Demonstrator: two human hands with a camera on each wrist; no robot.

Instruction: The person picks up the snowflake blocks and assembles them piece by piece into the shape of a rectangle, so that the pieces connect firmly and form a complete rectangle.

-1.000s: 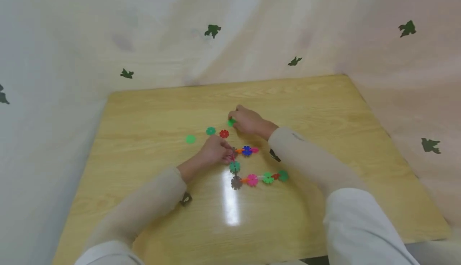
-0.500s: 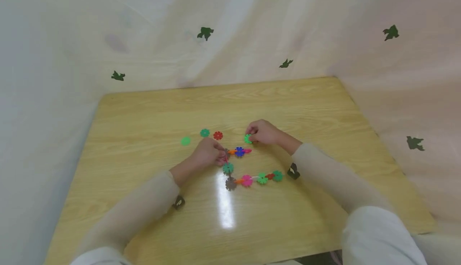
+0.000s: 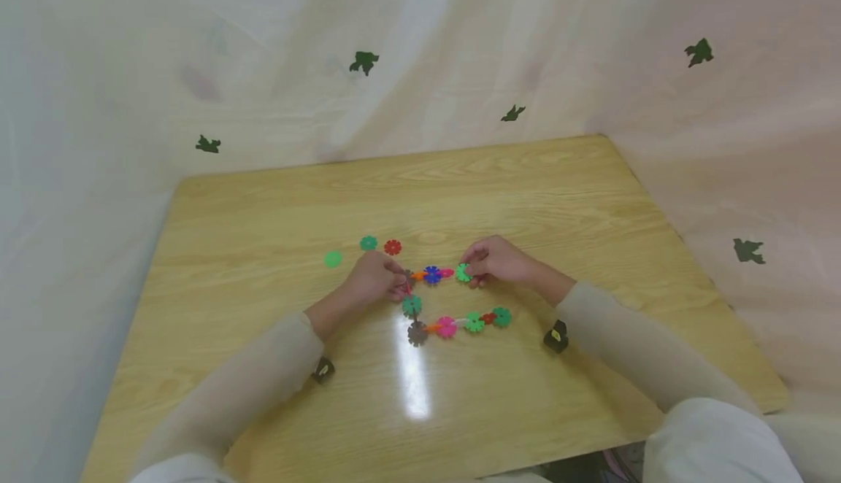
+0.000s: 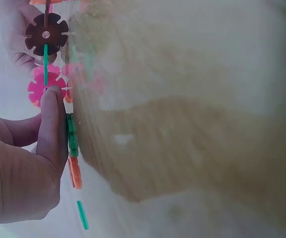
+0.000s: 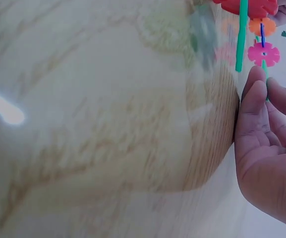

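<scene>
My right hand [image 3: 501, 260] pinches a bright green notched disc [image 3: 463, 272], a snowflake-shaped plastic linking piece, between thumb and fingers. In the right wrist view its edge meets the pink disc [image 5: 263, 53] at the end of the chain's upper row. My left hand [image 3: 374, 277] pinches the chain's far left corner; the left wrist view shows the thumb on a pink disc [image 4: 42, 91]. The linked chain lies as a three-sided shape open to the right. A blue disc [image 3: 432, 275] sits in the upper row, a brown disc [image 3: 417, 333] at the near corner.
Three loose discs lie beyond the left hand: light green [image 3: 333, 259], teal [image 3: 369, 243] and red [image 3: 393, 247]. The chain's lower row ends in a green disc [image 3: 502, 317]. The wooden table [image 3: 296, 206] meets a pale curtain [image 3: 276, 89] behind.
My right hand has picked up the green disc from the far side and brought it right and nearer, up to the upper row's end. The left hand keeps hold of the corner.
</scene>
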